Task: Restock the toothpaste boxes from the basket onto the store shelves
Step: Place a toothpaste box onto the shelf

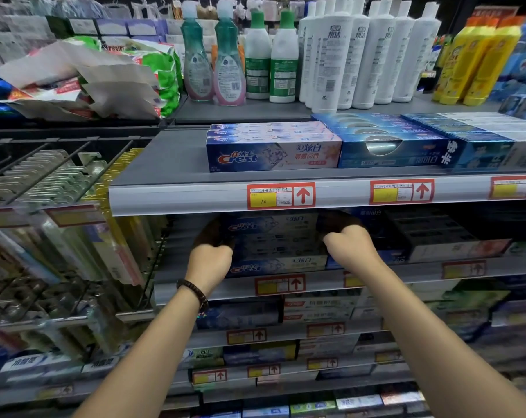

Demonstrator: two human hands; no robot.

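Head view, both arms reaching forward beneath a shelf lip. Left hand (208, 260), with a dark beaded bracelet (195, 292) on its wrist, grips the left end of a stack of Crest toothpaste boxes (276, 245); its fingers curl round that end into shadow, so the fingertips cannot be made out. Right hand (350, 245) grips the opposite end of the same stack, fingers bent over the upper box and likewise darkened. The stack lies between the two hands on the second shelf, long sides facing outward, its lowest box just behind the shelf edge.

Directly above the hands runs the upper shelf rail (177, 197), bearing a red-and-yellow price tag (281, 196) marked with an upward arrow. On that upper shelf, above and between the hands, rests a row of pink-and-blue Crest boxes (270, 152), touching a row of blue toothpaste boxes (391, 146) above the right hand. Farther above stand white bottles (361, 55). Beyond the left hand hang toothbrush packs (59, 182) on wire pegs. Below both forearms, lower shelves (285, 336) hold further boxes, blurred.
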